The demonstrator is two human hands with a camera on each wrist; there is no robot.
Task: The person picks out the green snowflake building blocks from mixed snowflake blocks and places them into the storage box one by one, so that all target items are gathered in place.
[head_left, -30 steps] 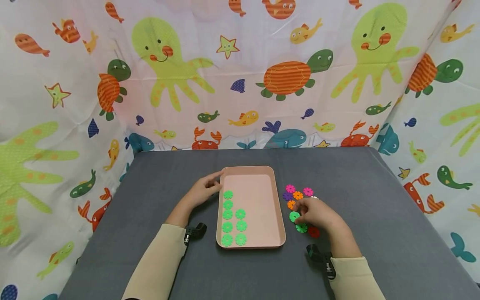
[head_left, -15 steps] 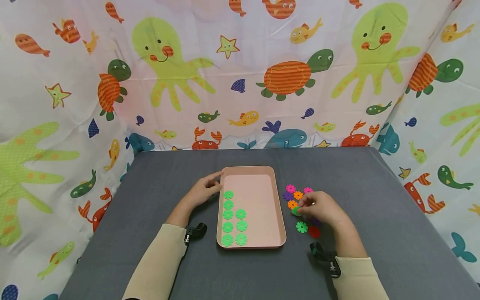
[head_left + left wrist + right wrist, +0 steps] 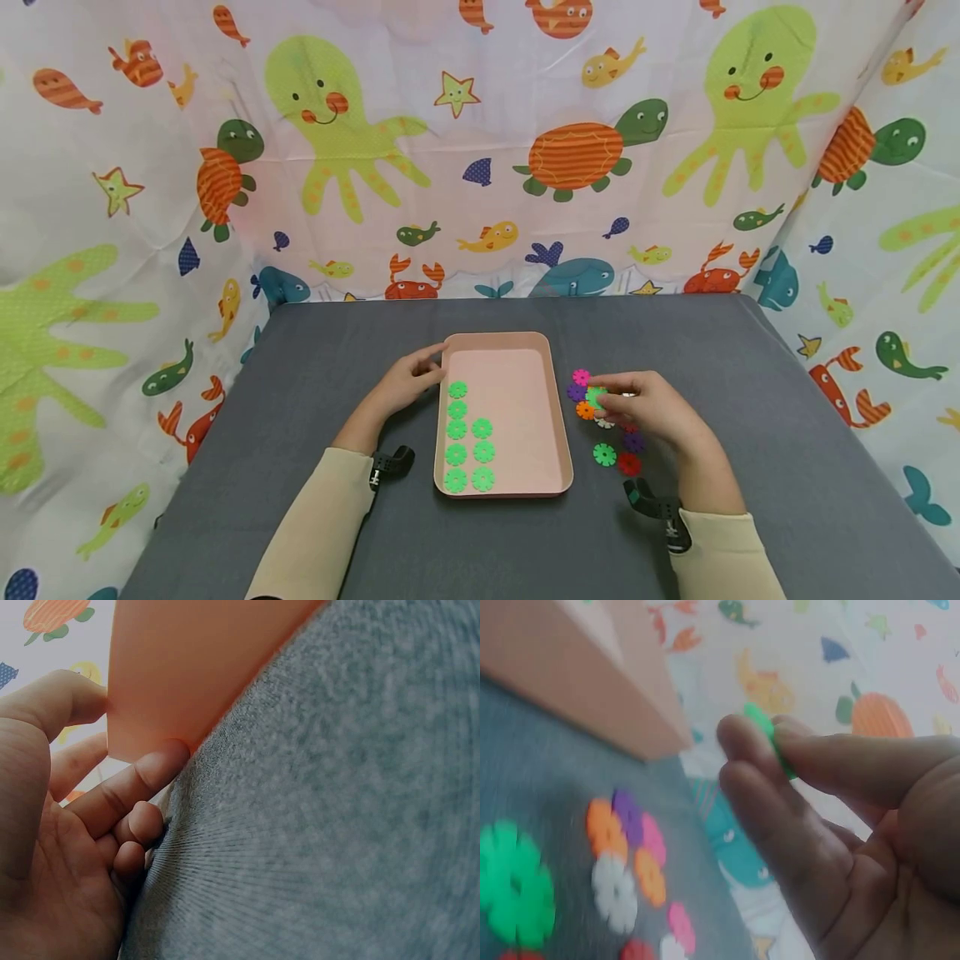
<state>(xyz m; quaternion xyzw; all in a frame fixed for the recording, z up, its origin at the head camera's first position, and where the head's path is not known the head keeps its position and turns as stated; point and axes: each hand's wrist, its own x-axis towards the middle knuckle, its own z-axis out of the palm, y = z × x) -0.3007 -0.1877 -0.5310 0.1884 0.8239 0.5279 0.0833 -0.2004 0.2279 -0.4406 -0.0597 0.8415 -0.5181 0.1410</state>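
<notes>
My right hand point(image 3: 652, 408) pinches a green flower-shaped disc point(image 3: 769, 735) between thumb and fingertips, above the pile right of the tray. Under and around it lie more notched discs: an orange disc point(image 3: 585, 410), a purple disc point(image 3: 577, 392), a pink disc point(image 3: 581, 377), a green disc point(image 3: 604, 454) and a red disc point(image 3: 629, 464). My left hand point(image 3: 405, 383) rests at the upper left side of the pink tray point(image 3: 525, 417), its fingertips touching the outer wall. Inside the tray, several green discs point(image 3: 457, 429) form two columns along the left.
A grey cloth point(image 3: 337, 333) covers the table. Behind it and at both sides hangs a white curtain point(image 3: 480, 242) printed with sea animals. Each wrist wears a black strap with a camera, such as the right wrist camera point(image 3: 652, 504).
The right hand has picked up a green disc from the pile and raised it up and away, uncovering purple and red discs. The left hand and tray stay in place.
</notes>
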